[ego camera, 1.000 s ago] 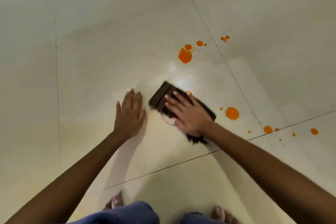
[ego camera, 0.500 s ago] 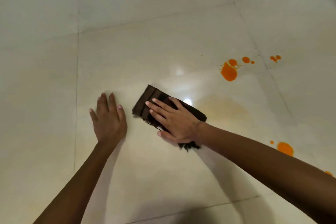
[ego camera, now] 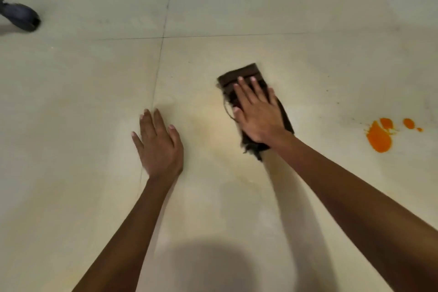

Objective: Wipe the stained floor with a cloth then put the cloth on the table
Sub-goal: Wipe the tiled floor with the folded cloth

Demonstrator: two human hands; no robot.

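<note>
cloth (ego camera: 239, 75) | now farther from stain (ego camera: 379, 140) | right hand (ego camera: 257, 114) flat atop | left hand (ego camera: 160, 147) flat on floor (ego camera: 71, 102)

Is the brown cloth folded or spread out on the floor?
Folded: the cloth is a narrow rectangle with layered edges, pressed under the flat right hand.

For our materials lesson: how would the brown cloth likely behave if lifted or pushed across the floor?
Probably floppy: the cloth lies folded flat, frayed threads trailing. Likely light, being thin under the right hand. It should slide easily on the smooth tiled floor.
</note>
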